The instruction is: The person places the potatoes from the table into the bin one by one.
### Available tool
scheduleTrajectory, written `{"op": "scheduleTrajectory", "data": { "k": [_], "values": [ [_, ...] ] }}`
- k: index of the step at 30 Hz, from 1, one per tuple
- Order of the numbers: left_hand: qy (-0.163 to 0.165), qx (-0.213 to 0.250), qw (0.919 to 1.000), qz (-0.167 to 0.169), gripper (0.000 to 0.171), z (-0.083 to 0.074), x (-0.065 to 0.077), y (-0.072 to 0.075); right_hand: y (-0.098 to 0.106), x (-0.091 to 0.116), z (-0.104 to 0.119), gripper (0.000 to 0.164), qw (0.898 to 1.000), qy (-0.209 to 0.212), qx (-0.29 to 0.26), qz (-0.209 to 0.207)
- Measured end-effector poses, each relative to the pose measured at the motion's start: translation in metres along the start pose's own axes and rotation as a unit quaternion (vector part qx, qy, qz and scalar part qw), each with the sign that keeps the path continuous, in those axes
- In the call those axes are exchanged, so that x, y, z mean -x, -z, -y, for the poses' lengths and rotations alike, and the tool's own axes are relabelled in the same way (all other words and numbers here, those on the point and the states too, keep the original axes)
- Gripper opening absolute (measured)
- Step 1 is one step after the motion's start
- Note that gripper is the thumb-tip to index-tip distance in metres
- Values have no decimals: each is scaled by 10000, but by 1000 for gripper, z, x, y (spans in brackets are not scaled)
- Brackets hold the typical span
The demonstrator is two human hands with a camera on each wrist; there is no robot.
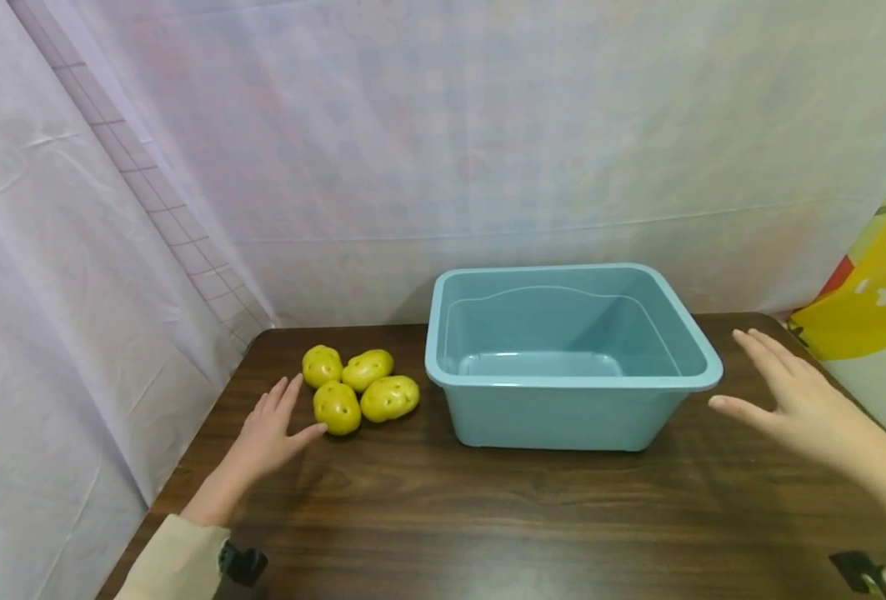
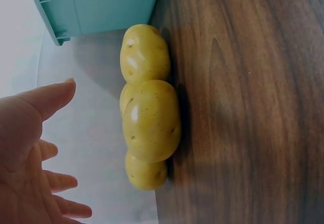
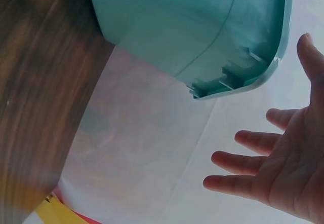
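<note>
Several yellow potatoes (image 1: 337,408) lie bunched together on the left part of the table. My left hand (image 1: 266,429) hovers at their left side with spread, straight fingers, its thumb tip overlapping the nearest potato in the head view. In the left wrist view a gap shows between that hand (image 2: 30,148) and the potatoes (image 2: 152,121). Right of the potatoes stands a light blue plastic bin (image 1: 555,417), its inner floor visible. Beyond the bin's right end, my right hand (image 1: 806,404) is held up, fingers extended and thumb apart, holding nothing. The right wrist view shows its palm facing the bin rim (image 3: 273,72).
The dark wood-grain table (image 1: 412,517) runs up to a pale patterned curtain (image 1: 337,150) behind the bin. A white sheet (image 1: 45,333) hangs along the left edge. Past the right back corner is a yellow printed shape (image 1: 870,308).
</note>
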State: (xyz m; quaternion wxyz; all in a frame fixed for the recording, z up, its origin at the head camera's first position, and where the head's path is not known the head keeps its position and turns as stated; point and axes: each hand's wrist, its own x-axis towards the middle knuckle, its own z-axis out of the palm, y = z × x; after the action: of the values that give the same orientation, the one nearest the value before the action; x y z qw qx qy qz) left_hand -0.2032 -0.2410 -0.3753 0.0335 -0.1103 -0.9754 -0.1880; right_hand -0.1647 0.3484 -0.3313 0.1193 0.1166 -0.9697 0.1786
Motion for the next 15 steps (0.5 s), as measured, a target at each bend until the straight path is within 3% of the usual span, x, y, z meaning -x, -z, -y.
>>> {"op": "scheduleTrajectory", "data": {
  "k": [7, 15],
  "values": [
    [-58, -57, 9999, -83, 82, -2, -3, 3, 7, -7, 3, 90, 10000, 28, -19, 60],
    [2, 48, 10000, 59, 83, -1, -6, 2, 14, -16, 9, 86, 9977, -55, -581, 346]
  ]
}}
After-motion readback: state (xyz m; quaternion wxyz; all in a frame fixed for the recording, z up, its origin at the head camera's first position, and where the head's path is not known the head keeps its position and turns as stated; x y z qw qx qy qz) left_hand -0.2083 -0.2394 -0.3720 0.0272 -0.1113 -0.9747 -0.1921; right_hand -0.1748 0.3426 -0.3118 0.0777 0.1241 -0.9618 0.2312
